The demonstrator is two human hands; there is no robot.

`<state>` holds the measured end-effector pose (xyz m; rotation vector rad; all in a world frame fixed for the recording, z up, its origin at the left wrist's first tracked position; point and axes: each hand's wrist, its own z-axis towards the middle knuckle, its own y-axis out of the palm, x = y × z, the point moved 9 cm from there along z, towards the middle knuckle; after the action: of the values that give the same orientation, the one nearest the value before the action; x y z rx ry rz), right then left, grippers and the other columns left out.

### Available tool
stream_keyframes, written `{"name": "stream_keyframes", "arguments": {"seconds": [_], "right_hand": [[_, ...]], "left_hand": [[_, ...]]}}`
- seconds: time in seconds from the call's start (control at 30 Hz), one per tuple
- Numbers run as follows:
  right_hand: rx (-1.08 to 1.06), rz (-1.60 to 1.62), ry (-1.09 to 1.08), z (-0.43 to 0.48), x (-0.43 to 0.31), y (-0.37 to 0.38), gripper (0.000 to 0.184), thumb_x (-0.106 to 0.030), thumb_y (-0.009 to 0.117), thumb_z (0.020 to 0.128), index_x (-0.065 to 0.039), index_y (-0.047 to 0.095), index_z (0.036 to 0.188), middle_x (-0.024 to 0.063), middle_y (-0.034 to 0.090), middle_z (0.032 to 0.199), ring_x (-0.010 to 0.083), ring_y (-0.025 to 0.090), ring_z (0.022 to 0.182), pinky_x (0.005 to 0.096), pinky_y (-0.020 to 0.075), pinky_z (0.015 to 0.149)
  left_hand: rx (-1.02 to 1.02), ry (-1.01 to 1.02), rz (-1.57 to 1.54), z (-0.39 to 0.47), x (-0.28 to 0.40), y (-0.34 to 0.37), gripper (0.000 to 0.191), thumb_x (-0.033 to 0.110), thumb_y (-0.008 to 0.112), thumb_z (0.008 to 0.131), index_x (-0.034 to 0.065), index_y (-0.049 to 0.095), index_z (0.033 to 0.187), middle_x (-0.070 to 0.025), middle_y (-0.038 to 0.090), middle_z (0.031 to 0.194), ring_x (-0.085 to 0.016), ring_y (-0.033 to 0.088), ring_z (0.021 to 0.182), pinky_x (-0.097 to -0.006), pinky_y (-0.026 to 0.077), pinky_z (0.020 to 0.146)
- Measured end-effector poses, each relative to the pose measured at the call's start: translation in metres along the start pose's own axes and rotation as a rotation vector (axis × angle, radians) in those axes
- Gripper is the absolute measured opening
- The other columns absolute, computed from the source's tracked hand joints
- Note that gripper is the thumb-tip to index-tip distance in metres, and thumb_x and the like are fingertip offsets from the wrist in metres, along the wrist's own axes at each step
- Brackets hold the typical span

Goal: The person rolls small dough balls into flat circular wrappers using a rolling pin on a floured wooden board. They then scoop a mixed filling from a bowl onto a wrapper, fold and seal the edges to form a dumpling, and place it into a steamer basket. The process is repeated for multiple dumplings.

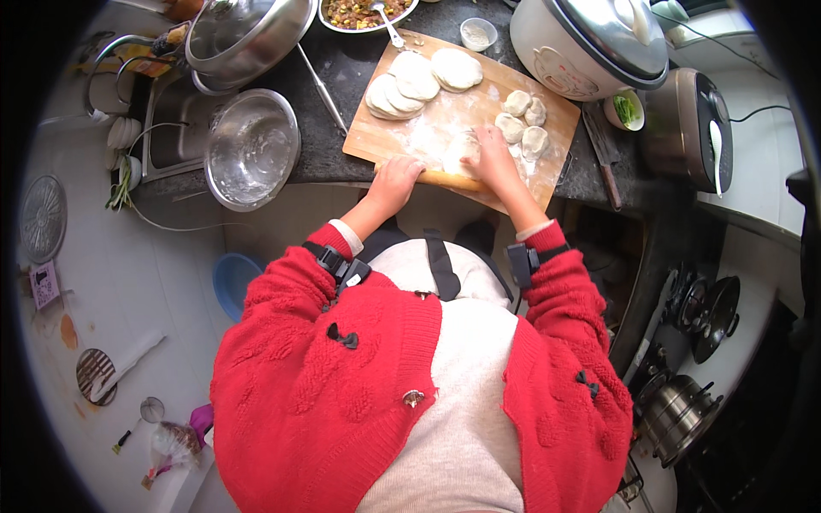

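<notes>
My left hand [399,179] rests on the left end of a wooden rolling pin [449,180] at the near edge of a wooden cutting board [417,149]. My right hand [494,157] holds the right edge of a flat dough round [460,151], just beyond the pin. Its fingers partly hide the dough, and its wrist hides the pin's right end. To the right of that hand sit several small dough lumps [511,127]. Flattened dough rounds [392,98] lie overlapped at the board's far left, beside another stack of rounds [457,69]. Flour dusts the board.
Left of the board are a metal rod [322,91], a floury steel bowl [253,149] and a sink [168,151]. A bowl of filling [362,14] with a spoon stands behind. A cleaver [603,144], a rice cooker [587,48] and a small green-filled bowl [625,109] are at right.
</notes>
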<state>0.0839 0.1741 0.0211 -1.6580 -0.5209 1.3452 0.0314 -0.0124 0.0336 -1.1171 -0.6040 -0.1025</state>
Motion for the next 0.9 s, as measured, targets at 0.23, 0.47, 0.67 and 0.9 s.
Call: {"name": "stream_keyframes", "arguments": {"seconds": [0.23,0.47,0.67,0.9], "right_hand": [[-0.426,-0.069,0.116,0.047,0.009,-0.004,0.036,-0.021,0.075,0.075,0.002,0.067,0.102,0.0219,0.065,0.101,0.0342,0.063,0.099,0.0407,0.0492,0.088],[0.13,-0.052,-0.215,0.059,-0.015,-0.028,0.032,-0.006,0.063,0.079,0.004,0.06,0.11,0.024,0.06,0.117,0.0371,0.058,0.11,0.0411,0.046,0.095],[-0.052,-0.019,-0.346,-0.001,-0.047,0.065,0.036,-0.005,0.066,0.079,-0.001,0.058,0.113,0.017,0.055,0.133,0.0337,0.048,0.128,0.0454,0.0424,0.102],[-0.118,0.051,-0.5,-0.051,-0.011,0.031,0.029,-0.003,0.055,0.085,-0.003,0.055,0.114,0.0129,0.054,0.135,0.033,0.047,0.13,0.0457,0.039,0.106]], "left_hand": [[0.055,-0.004,0.003,-0.022,0.001,-0.043,0.032,-0.002,0.06,0.073,0.0074,0.055,0.104,-0.0109,0.059,0.105,-0.032,0.055,0.1,-0.042,0.043,0.088],[0.094,-0.2,-0.012,-0.056,-0.024,-0.054,0.036,-0.004,0.062,0.07,0.0088,0.054,0.103,-0.01,0.058,0.103,-0.031,0.055,0.101,-0.0421,0.042,0.09],[0.011,-0.097,0.036,-0.072,-0.021,-0.05,0.033,-0.003,0.061,0.071,0.0084,0.054,0.102,-0.0097,0.058,0.103,-0.032,0.055,0.099,-0.0428,0.042,0.089],[-0.024,0.005,-0.009,-0.066,-0.007,-0.055,0.032,-0.001,0.062,0.073,0.008,0.053,0.102,-0.0099,0.058,0.101,-0.032,0.056,0.097,-0.0431,0.043,0.087]]}}
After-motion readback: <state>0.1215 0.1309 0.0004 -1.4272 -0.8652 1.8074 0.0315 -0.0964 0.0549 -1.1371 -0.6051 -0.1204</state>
